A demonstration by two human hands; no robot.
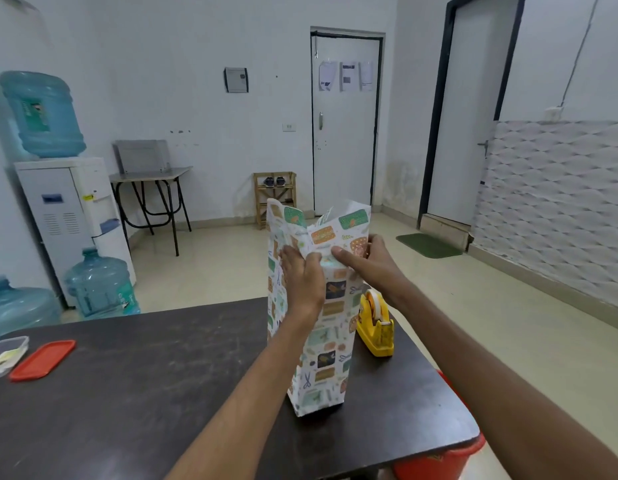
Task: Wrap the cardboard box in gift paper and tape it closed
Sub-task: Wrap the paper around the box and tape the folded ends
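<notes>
The box stands upright on end on the dark table (162,393), fully covered by white gift paper (326,362) printed with green and orange shapes; no cardboard shows. Loose paper sticks up open above the box's top. My left hand (302,278) lies flat against the left side near the top, pressing the paper. My right hand (364,258) pinches the paper flap at the top right and folds it inward. A yellow tape dispenser (376,323) with a white roll sits on the table just right of the box.
A clear plastic container (4,355) and its red lid (42,358) lie at the table's left edge. A red tub (439,462) sits under the table's right corner. Water dispenser (72,216) and bottles stand at the left on the floor.
</notes>
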